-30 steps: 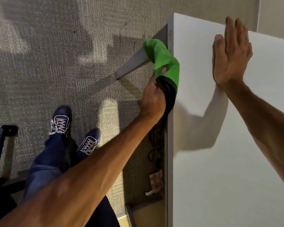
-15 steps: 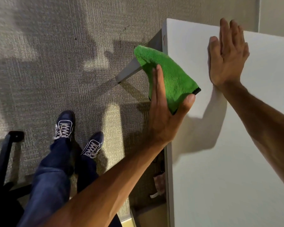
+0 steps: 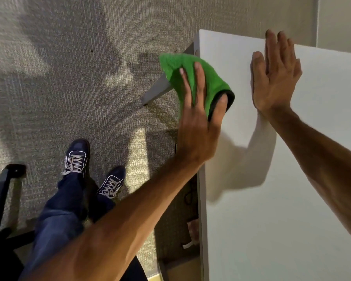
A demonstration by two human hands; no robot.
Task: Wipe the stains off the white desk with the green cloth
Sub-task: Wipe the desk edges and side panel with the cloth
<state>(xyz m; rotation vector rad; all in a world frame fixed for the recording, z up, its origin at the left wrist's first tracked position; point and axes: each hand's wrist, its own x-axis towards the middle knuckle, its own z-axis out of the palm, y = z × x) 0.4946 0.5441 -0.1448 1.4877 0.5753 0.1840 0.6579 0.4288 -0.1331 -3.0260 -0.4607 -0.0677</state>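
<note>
Green cloth (image 3: 203, 78) lies pinned under the left hand (image 3: 199, 122), its flat grip pressing it over the white desk (image 3: 272, 209) edge.

1. The white desk (image 3: 282, 199) is bare across its near and middle stretch, open to a sweeping hand
2. Toward the far end the right hand (image 3: 276, 78) lies flat with fingers spread on the top, blocking the strip there
3. The left hand (image 3: 199, 118) presses the green cloth (image 3: 201, 78) over the desk's left edge near the far corner, taking up that rim
4. Between the two hands a narrow lane of bare desk stays free
5. Off the left edge, the grey desk leg (image 3: 156, 92) slants down to the carpet (image 3: 59, 78) just under the cloth
6. Lower left, two shoes (image 3: 77, 157) and a black chair base (image 3: 0, 199) crowd the floor
</note>
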